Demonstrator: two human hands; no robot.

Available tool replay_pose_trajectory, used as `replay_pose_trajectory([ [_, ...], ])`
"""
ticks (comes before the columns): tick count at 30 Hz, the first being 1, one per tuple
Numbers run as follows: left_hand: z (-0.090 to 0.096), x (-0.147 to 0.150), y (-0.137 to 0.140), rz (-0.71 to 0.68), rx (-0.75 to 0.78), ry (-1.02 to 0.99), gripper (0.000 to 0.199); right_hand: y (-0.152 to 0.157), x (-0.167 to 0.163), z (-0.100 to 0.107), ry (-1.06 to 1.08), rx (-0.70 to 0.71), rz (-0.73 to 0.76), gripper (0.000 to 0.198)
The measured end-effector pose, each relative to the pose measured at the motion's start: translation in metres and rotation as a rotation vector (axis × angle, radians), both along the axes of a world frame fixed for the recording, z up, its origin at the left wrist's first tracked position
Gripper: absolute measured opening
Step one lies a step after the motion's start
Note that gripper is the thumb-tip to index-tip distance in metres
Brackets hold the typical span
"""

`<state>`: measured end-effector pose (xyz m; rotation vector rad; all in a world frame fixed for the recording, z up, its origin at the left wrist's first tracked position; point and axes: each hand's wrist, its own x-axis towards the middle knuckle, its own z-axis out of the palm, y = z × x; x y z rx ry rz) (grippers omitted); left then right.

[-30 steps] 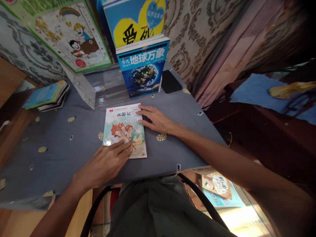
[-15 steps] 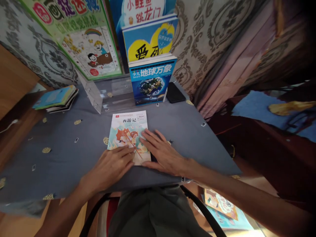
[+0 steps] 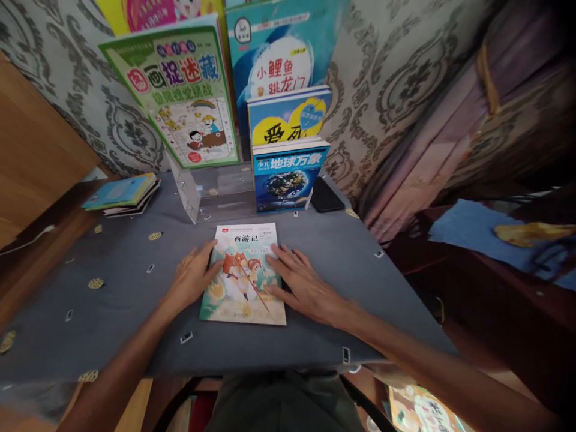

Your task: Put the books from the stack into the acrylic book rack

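Observation:
A thin children's book (image 3: 244,276) with a cartoon cover lies flat on the grey cloth-covered table (image 3: 112,300) in front of me. My left hand (image 3: 191,277) rests flat at the book's left edge, fingers touching the cover. My right hand (image 3: 302,287) lies flat on the book's right edge, fingers spread over the cover. Neither hand grips anything.
A clear acrylic stand (image 3: 211,192) at the back holds upright books: a green picture book (image 3: 184,99), a blue earth book (image 3: 288,177), others behind. A black phone (image 3: 327,195) lies beside it. A book stack (image 3: 121,193) sits far left. Curtain (image 3: 427,132) at right.
My left hand slid from the book's lower cover to its left edge. My right hand moved from the top right corner down to the right edge. The view tilted upward.

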<state>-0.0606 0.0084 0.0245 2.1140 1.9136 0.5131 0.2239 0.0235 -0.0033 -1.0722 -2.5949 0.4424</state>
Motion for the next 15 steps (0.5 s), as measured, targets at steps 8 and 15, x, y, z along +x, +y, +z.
replay_pose_trajectory([
  [8, -0.007, -0.008, 0.022, 0.308, -0.111, -1.093, 0.044, 0.022, -0.034, -0.016, 0.009, 0.024, -0.148, 0.060],
  [15, -0.013, 0.024, 0.025, 0.473, -0.365, -1.536, 0.017, 0.021, -0.027, -0.029, 0.107, 0.048, -0.167, 0.059],
])
